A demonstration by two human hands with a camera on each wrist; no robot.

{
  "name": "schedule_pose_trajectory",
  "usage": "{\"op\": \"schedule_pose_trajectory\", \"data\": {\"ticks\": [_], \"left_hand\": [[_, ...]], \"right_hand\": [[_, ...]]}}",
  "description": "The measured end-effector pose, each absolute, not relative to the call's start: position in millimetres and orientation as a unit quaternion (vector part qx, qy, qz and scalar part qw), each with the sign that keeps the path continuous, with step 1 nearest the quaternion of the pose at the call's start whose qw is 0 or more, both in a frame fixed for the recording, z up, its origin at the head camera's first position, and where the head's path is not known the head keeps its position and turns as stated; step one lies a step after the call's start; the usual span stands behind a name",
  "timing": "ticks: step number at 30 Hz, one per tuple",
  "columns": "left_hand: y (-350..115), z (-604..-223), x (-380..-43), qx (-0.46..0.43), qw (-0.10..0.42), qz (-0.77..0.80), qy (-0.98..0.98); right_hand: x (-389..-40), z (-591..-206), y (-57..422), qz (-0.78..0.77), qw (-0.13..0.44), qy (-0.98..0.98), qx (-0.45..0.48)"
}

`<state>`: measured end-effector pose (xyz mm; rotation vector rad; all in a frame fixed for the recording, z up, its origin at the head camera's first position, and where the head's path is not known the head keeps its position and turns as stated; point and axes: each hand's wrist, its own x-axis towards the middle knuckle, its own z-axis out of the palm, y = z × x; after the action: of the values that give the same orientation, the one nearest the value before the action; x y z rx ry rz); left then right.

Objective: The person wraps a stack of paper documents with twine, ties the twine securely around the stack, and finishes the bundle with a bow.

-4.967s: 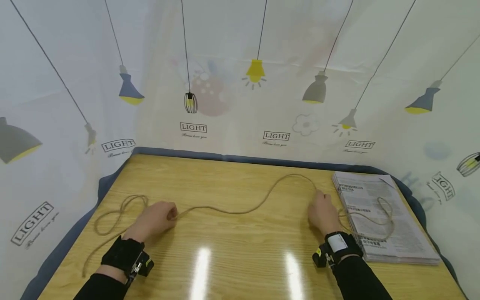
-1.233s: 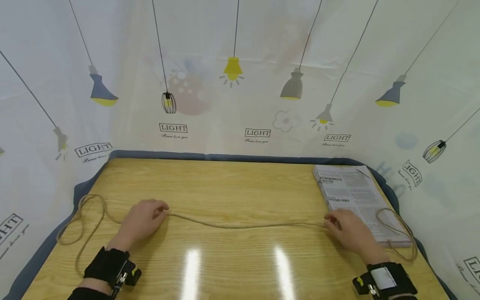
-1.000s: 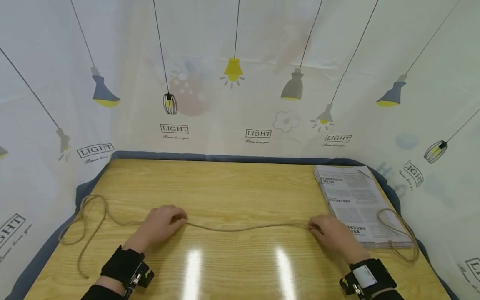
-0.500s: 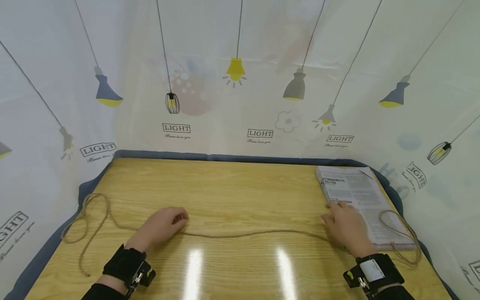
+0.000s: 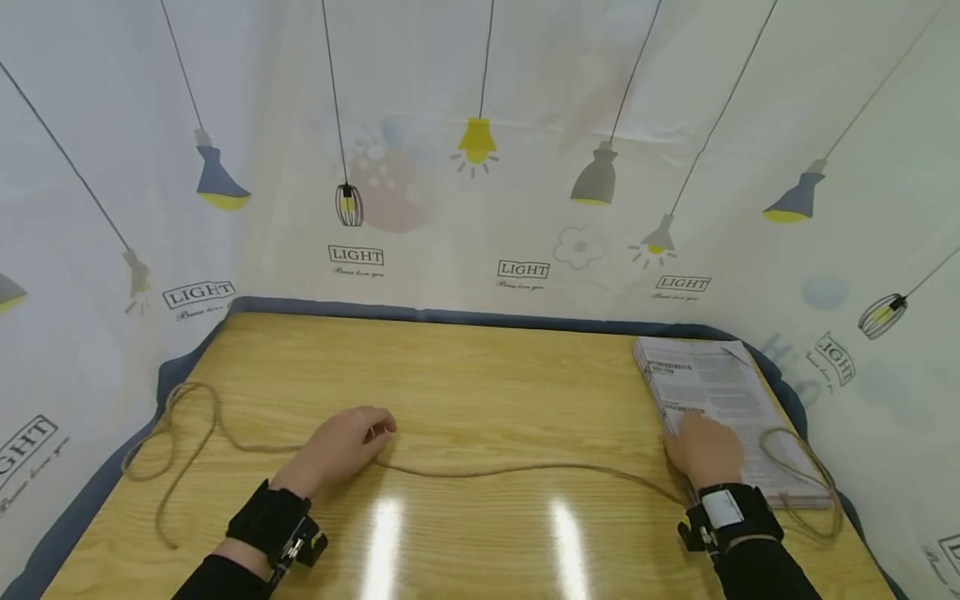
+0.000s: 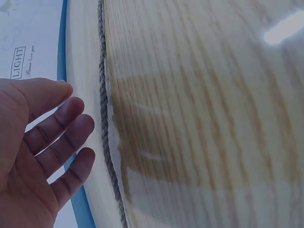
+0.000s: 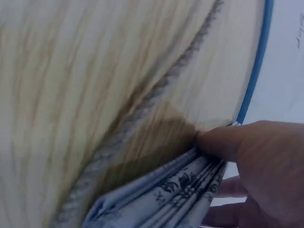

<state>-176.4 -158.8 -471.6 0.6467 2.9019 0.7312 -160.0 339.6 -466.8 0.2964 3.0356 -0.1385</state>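
Note:
A tan braided rope (image 5: 465,475) runs across the table in one loose line. Above it my left hand (image 5: 341,446) hovers; the left wrist view shows bent, relaxed fingers (image 6: 73,135) beside the rope (image 6: 103,95), holding nothing. My right hand (image 5: 708,454) is at the left edge of a stack of printed papers (image 5: 720,375). In the right wrist view my thumb (image 7: 221,142) presses the side of the folded papers (image 7: 161,202) while other fingers lie over them. The rope (image 7: 156,92) passes in front of the stack, apart from that hand.
Loose rope loops (image 5: 213,408) and one rope end lie at the table's left. Another rope loop (image 5: 813,467) lies over the stack's right side. A white curtain (image 5: 450,275) printed with lamps surrounds the wooden table (image 5: 450,375) at the back and sides.
The rope was held by both hands and drawn nearly straight; both have let it go. My right hand has moved onto the paper stack. My left hand has stayed over the rope, fingers loosened.

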Motion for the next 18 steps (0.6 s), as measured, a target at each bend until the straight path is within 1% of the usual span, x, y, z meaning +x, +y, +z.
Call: {"op": "schedule_pose_trajectory", "data": {"ticks": [3, 4, 7, 11, 14, 17, 18], "left_hand": [[-160.0, -474.8, -177.3, 0.216, 0.04, 0.232, 0.947], [-159.6, -475.6, -177.6, 0.219, 0.04, 0.232, 0.947], [-158.4, -476.2, -177.3, 0.222, 0.043, 0.236, 0.945], [-156.5, -475.4, -176.2, 0.222, 0.04, 0.234, 0.946], [-154.3, -475.0, -176.0, 0.222, 0.039, 0.234, 0.946], [-152.0, -475.6, -176.3, 0.221, 0.04, 0.238, 0.945], [-151.5, -476.2, -176.6, 0.22, 0.041, 0.239, 0.945]], "right_hand": [[-164.7, -470.6, 336.2, -0.028, 0.048, 0.995, 0.085], [-165.3, -472.1, 336.4, -0.021, 0.041, 0.996, 0.082], [-165.6, -477.6, 338.3, 0.003, -0.001, 0.997, 0.073], [-165.0, -480.4, 342.1, -0.003, -0.046, 0.994, 0.098], [-164.7, -479.7, 343.5, -0.021, -0.057, 0.991, 0.116], [-165.2, -480.2, 343.7, -0.03, -0.083, 0.989, 0.117], [-166.0, -480.7, 344.6, -0.032, -0.1, 0.988, 0.115]]}}
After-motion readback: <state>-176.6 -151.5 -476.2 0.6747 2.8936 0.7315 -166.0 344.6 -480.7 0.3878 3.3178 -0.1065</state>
